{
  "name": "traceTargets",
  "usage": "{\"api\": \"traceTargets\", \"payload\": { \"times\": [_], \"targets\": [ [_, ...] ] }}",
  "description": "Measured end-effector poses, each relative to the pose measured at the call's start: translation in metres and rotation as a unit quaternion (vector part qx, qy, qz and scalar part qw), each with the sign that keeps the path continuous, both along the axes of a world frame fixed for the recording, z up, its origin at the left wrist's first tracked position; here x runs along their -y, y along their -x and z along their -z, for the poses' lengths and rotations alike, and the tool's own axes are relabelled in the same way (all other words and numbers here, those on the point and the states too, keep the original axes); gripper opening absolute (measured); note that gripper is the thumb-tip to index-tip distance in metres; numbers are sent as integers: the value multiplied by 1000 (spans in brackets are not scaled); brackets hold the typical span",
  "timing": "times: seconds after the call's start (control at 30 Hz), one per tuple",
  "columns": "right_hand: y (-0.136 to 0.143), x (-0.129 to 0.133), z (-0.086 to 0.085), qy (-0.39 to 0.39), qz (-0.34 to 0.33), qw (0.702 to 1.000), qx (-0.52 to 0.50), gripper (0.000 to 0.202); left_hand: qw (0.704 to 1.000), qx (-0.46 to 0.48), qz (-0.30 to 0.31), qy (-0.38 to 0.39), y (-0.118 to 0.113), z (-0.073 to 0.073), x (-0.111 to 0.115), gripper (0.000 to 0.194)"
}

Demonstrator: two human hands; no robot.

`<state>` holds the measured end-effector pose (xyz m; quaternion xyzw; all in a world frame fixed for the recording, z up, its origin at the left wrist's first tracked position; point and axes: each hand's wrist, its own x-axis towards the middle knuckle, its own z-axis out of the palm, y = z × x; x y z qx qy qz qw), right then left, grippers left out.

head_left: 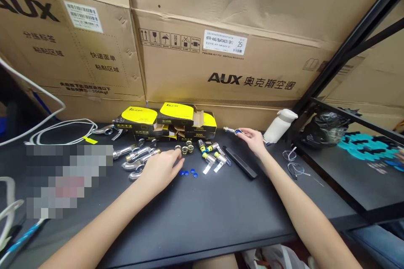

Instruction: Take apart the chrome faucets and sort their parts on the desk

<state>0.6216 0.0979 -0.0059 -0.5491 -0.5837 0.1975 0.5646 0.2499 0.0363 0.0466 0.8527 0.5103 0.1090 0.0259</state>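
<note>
My left hand is at the middle of the black table, its fingertips at a small group of brass-coloured rings. Whether it grips one of them is hidden. Chrome faucet bodies lie just left of that hand, and several small blue discs lie to its right. My right hand is farther back on the right, its fingers closed around a chrome fitting with a threaded brass end and a blue part. Chrome handles with yellow-and-blue cartridges and a black bar lie between the hands.
Yellow-and-black boxes are stacked at the back against large cardboard. A white bottle and glasses are on the right, beside a black metal frame. White cables lie left.
</note>
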Motion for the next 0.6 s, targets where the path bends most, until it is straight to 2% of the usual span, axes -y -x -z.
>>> {"api": "traceTargets", "payload": {
  "times": [0.13,0.2,0.3,0.37,0.4,0.47,0.53,0.6],
  "targets": [
    [-1,6,-19,-31,14,992,-122,42,1000,8,7,-12,1,1,0,23],
    [2,12,-31,-46,1,979,-200,36,999,32,11,-26,0,2,0,24],
    [19,27,-44,-26,-65,939,-336,25,989,132,27,-65,-3,5,2,28],
    [42,39,-45,-2,-96,930,-355,22,971,224,55,-59,-6,6,5,37],
    [57,46,-43,14,-115,927,-357,22,960,269,72,-33,-8,6,7,42],
    [89,61,-34,91,-201,898,-379,26,930,347,109,62,-13,6,11,48],
    [121,77,-26,172,-267,862,-396,27,885,403,150,177,-17,6,16,46],
    [143,90,-21,214,-306,842,-390,23,839,437,173,275,-20,5,20,40]
  ]
}}
